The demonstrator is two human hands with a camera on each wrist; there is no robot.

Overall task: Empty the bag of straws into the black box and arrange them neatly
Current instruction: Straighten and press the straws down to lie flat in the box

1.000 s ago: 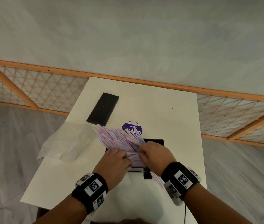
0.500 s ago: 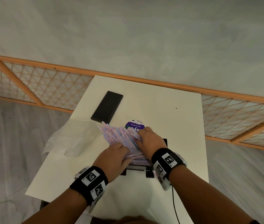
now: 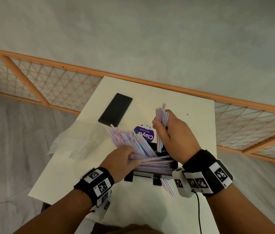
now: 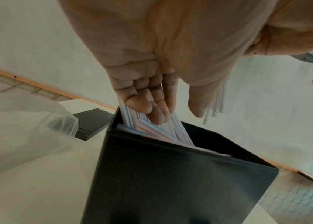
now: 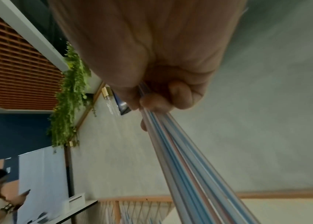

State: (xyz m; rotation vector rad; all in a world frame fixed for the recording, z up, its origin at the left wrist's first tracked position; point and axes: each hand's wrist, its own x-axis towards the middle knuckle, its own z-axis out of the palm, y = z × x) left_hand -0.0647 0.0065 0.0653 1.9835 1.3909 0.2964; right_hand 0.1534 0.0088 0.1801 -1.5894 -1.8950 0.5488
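Head view: I see the right hand gripping a straw bundle above the black box; left hand, fingers almost straight, presses the leaning straws.

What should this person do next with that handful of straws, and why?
Probably lower the bundle into the black box, parallel to the rest. The right hand grips it roughly upright above the box, while the left hand rests on a pile that fans out crookedly.

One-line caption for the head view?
Right hand holds a straw bundle upright over the black box; left hand rests on the fanned straws inside.
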